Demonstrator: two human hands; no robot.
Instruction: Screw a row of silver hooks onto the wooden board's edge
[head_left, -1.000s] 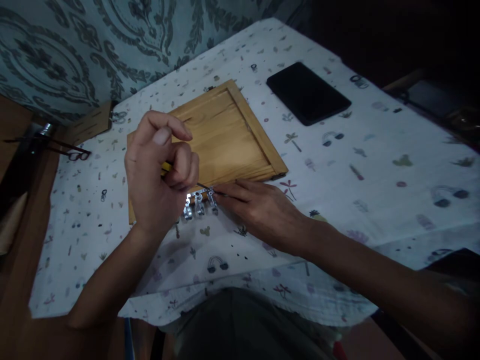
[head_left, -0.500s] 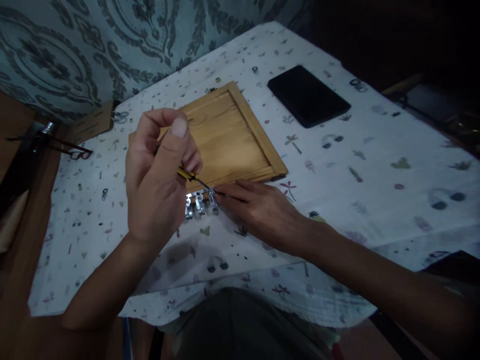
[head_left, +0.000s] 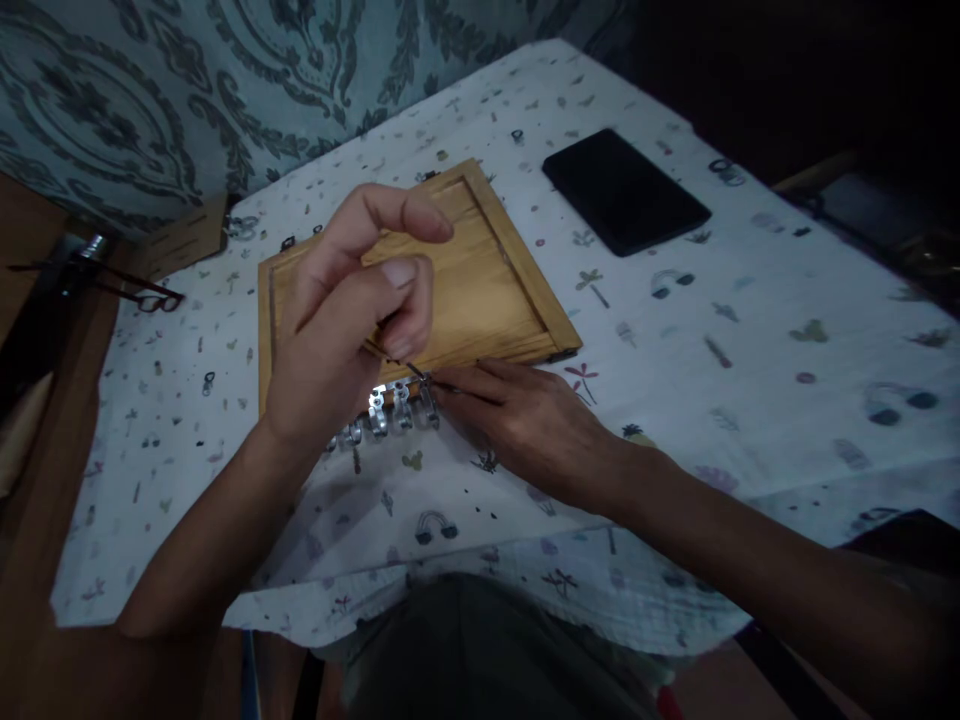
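Note:
My left hand [head_left: 341, 325] is closed around a thin screwdriver [head_left: 414, 370], its handle mostly hidden in the palm; the index finger curls loosely above it. The screwdriver's shaft slants down to the right-hand end of a shiny metal hook rail [head_left: 403, 402]. Several silver hooks hang from this rail, along the near edge of a framed wooden board [head_left: 461, 280] lying on the table. My right hand [head_left: 536, 425] rests at the same end of the rail, thumb and fingers pinched against it by the screwdriver tip. Exactly what lies between those fingertips is hidden.
A black tablet [head_left: 626, 190] lies on the patterned tablecloth [head_left: 712, 400] to the right of the board. Eyeglasses [head_left: 157, 300] and a piece of cardboard [head_left: 187, 240] are at the left edge. A patterned curtain or wall covering [head_left: 285, 70] rises behind the table.
My left index finger has lifted and stretched forward, and the hand has turned and shifted slightly right on the screwdriver. More hooks show below it. My right hand stays in place.

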